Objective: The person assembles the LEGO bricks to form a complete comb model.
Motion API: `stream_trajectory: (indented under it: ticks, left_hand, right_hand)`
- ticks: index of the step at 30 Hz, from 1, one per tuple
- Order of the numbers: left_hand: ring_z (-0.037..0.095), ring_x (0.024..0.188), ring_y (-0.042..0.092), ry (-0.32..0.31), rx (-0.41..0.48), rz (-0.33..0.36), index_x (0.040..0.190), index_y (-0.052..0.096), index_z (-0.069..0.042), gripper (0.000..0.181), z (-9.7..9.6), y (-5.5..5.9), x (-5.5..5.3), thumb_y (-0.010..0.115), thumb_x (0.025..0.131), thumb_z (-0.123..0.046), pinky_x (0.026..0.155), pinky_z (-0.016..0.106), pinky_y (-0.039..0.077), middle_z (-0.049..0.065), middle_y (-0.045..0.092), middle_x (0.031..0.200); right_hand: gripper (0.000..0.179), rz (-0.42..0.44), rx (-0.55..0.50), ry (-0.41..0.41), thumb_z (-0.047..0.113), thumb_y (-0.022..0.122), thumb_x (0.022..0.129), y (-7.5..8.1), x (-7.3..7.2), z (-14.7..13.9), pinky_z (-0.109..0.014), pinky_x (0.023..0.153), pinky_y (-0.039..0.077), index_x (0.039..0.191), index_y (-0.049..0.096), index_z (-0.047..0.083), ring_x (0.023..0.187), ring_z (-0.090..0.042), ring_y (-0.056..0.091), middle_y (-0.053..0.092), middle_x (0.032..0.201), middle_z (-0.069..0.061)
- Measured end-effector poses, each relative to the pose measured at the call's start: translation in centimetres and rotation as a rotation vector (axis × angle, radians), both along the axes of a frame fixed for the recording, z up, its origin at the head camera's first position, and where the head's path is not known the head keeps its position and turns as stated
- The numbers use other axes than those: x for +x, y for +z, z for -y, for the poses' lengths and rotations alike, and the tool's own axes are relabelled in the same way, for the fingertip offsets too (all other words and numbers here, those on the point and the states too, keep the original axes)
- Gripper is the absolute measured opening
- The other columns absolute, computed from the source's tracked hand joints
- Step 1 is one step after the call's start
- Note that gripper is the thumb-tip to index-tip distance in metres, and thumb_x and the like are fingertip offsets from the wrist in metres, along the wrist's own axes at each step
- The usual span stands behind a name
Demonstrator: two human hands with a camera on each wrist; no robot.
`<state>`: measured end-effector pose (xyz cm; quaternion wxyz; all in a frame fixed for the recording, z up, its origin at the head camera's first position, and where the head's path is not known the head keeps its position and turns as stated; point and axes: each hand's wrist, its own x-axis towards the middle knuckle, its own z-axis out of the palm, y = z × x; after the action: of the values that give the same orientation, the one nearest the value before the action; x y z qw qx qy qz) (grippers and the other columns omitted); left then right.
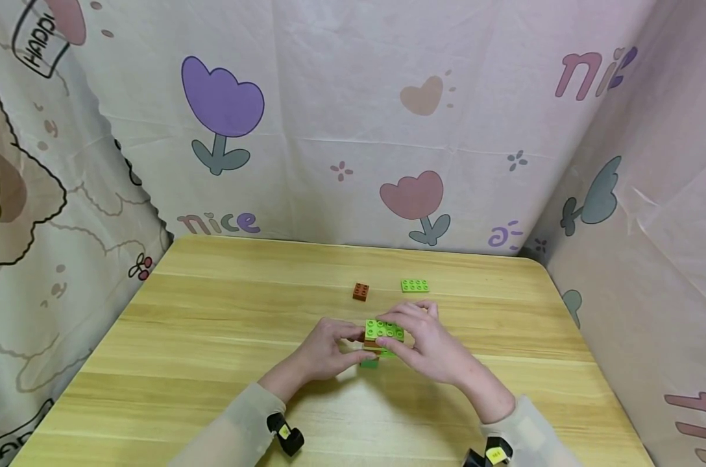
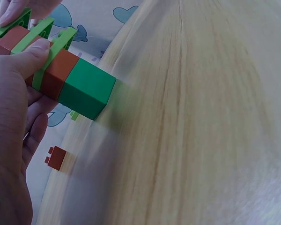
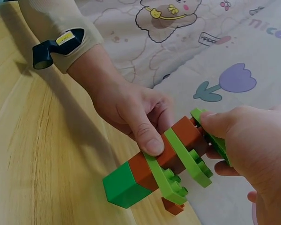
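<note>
A tower of toy building bricks stands upright at the table's middle, between both hands. Its base is a dark green block [image 2: 86, 89], with brown bricks [image 3: 143, 169] and lime green plates [image 3: 165, 180] alternating above. My left hand [image 1: 324, 350] grips the tower around its middle, thumb on the near side. On top lies a lime plate [image 1: 384, 329] with its studs up, pinched between the thumb and fingers of my right hand [image 1: 435, 344]. In the right wrist view, a narrow gap with studs shows between this plate and the brown brick below.
Behind the tower, a loose brown brick [image 1: 361, 291] and a loose lime plate [image 1: 414, 286] lie on the wooden table [image 1: 242, 292]. Printed cloth [image 1: 329, 97] hangs along the table's back and sides. Each wrist wears a small black camera [image 1: 285, 434].
</note>
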<state>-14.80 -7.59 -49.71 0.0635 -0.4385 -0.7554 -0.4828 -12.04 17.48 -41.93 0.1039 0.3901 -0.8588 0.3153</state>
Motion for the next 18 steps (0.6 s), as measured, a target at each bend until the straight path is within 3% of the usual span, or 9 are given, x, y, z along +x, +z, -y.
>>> stream_trajectory:
  ticks: [6, 18]
  left_hand:
    - [0.005, 0.1, 0.073, -0.005, 0.01, -0.038, 0.122, 0.08, -0.013, 0.03, 0.0, -0.19, -0.08, 0.086, 0.093, -0.021, 0.082, 0.037, 0.063, -0.002, 0.078, 0.115]
    - [0.005, 0.1, 0.073, -0.009, 0.014, -0.041, 0.122, 0.079, -0.013, 0.03, 0.08, -0.25, -0.05, 0.085, 0.094, -0.02, 0.082, 0.037, 0.063, -0.002, 0.078, 0.116]
  right_hand:
    - [0.034, -0.016, 0.014, 0.0, 0.031, 0.075, 0.101, 0.12, 0.04, 0.12, -0.051, 0.102, 0.029, 0.128, 0.074, 0.012, 0.117, -0.013, 0.062, 0.069, 0.123, 0.008]
    - [0.034, -0.075, 0.033, -0.02, 0.029, 0.08, 0.097, 0.05, 0.21, 0.3, -0.05, 0.1, 0.032, 0.125, 0.076, 0.01, 0.111, -0.013, 0.064, 0.071, 0.117, 0.007]
